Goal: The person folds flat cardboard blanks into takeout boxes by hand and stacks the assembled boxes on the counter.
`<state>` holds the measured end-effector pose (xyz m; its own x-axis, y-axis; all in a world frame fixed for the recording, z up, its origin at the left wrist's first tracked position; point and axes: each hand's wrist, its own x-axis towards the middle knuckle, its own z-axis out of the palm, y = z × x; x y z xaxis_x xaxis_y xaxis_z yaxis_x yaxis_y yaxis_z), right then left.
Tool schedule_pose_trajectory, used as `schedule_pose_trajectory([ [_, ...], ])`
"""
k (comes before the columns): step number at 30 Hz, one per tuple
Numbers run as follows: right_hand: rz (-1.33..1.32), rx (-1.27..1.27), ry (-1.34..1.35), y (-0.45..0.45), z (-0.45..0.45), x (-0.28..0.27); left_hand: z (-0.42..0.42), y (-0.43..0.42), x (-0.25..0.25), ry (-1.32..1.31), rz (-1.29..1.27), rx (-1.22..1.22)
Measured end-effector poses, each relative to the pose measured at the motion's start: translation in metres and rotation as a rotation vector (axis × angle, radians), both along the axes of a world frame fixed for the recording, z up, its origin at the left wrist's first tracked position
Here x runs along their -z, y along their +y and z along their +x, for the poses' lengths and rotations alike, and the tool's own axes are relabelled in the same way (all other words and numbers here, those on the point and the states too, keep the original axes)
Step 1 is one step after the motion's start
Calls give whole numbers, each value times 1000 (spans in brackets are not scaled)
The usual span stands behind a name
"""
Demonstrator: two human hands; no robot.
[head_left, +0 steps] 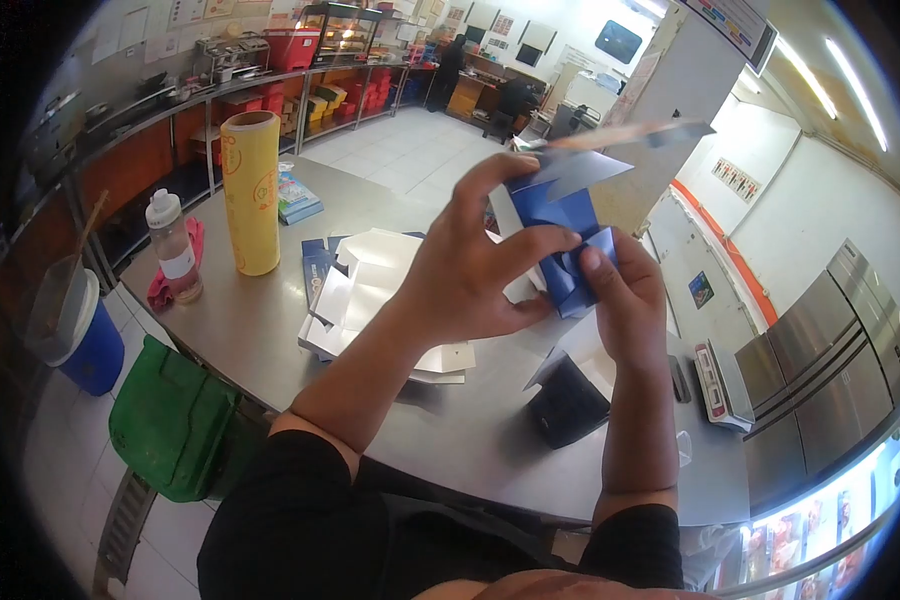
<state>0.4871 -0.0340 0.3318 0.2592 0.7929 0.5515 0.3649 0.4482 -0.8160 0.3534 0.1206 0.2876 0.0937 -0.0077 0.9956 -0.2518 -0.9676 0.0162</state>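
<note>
Up above the table, both my hands grip a blue cardboard box (562, 212) with its flaps standing out. My left hand (475, 262) spans its left side, fingers at the top edge and over the middle. On the lower right corner, my right hand (632, 298) pinches a folded flap with the thumb in front. The upper flap is smeared by motion. Below my left forearm lie several white-lined card boxes (378, 262), partly unfolded and overlapping. A dark box (570, 405) with a raised pale flap stands beside my right forearm.
The steel table (470, 450) also carries a tall yellow roll (251, 200), a bottle (177, 255), a pink cloth (196, 240), a blue packet (298, 198) and a scale (722, 385). A green bin (165, 425) and blue bin (97, 345) stand at left. A person (448, 72) is far back.
</note>
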Motion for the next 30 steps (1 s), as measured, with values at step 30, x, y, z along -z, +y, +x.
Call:
schedule_pose_trajectory([
  [30,102,644,-736,-5,-14,2,23,-1,10,-49,-26,-130],
])
